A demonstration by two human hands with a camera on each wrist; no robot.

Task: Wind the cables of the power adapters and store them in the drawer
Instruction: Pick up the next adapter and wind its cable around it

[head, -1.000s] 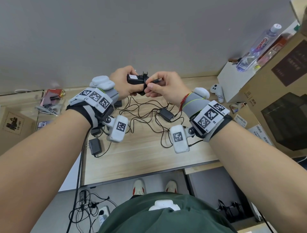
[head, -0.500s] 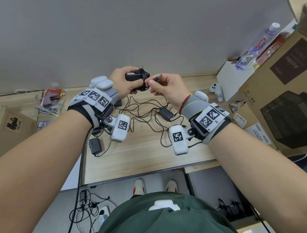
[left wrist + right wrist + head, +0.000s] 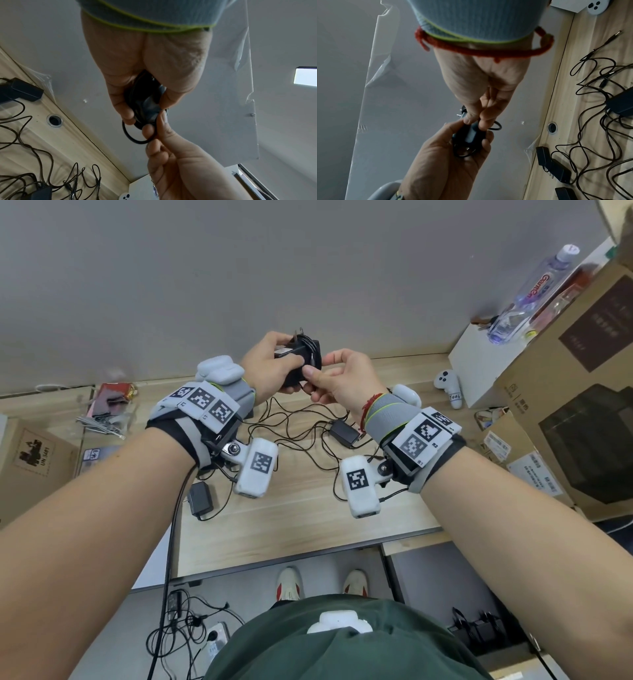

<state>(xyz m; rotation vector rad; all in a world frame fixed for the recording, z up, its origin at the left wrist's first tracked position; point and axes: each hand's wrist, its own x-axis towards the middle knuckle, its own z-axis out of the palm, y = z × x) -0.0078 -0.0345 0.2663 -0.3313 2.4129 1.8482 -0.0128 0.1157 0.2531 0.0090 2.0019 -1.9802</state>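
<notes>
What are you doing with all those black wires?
A person is tidying power adapters. The left hand holds one black adapter above the wooden desk, its cable already wrapped around it. The right hand pinches the last bit of cable against the bundle. More adapters and a tangle of loose cables lie on the desk, not yet wound.

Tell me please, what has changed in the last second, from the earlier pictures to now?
The right hand first pulled the cable's plug end out and away from the adapter, then brought it back against the wound body, where it pinches the cable now. The left hand tilted the adapter, so its prongs point upward. Unchanged: the left hand's grip, the loose adapters and cables on the desk.
</notes>
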